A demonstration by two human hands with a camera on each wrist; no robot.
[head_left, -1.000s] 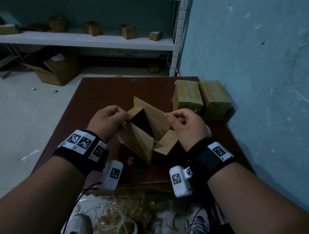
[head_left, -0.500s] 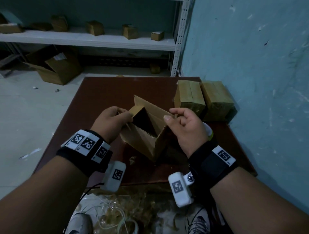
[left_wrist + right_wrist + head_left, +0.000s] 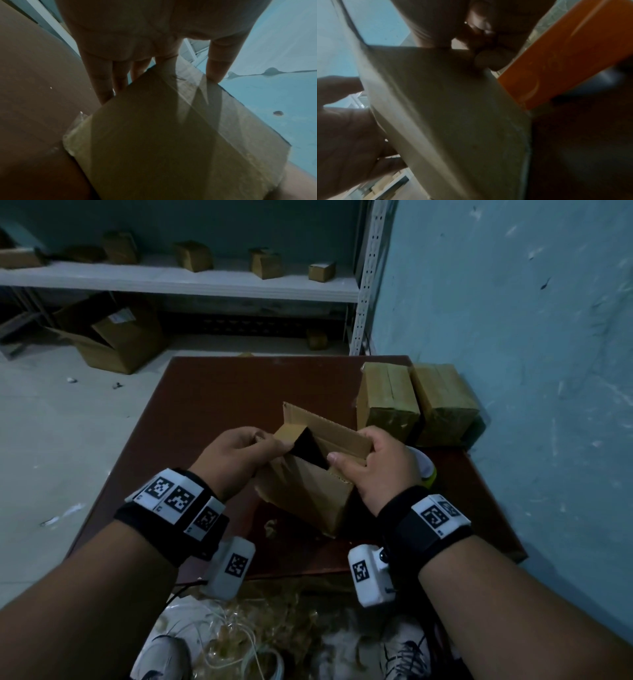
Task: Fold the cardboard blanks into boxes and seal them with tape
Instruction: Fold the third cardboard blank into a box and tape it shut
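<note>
Since a second ago, our cardboard box (image 3: 305, 491) has turned more upright and its near flap, then hanging outward, has been brought in at the right side. Item: one brown box, standing slightly tilted on the dark red table (image 3: 212, 392) at centre, open mouth up, long axis of the mouth running from 9 o'clock to 3 o'clock between our hands. Left hand (image 3: 236, 457): at 9 o'clock of the mouth, fingers curled, pinching the small end flap (image 3: 286, 433) inward over the dark opening; the left wrist view shows fingertips (image 3: 216, 73) on the cardboard edge. Right hand (image 3: 380, 470): at 3 o'clock, fingers curled round the right end, thumb (image 3: 337, 458) pressing on the near rim. Far long flap (image 3: 325, 424): upright at 12 o'clock, not yet folded. Both hands are equally near; we judge the coming fold turns on the end flaps going down first, then the long flap swinging from 12 toward 6 o'clock. Accessories: tape roll (image 3: 424, 470) just behind the right hand at 3 o'clock, partly hidden; two bundles of blanks (image 3: 387, 395) at 1 o'clock against the blue wall (image 3: 513, 337).
</note>
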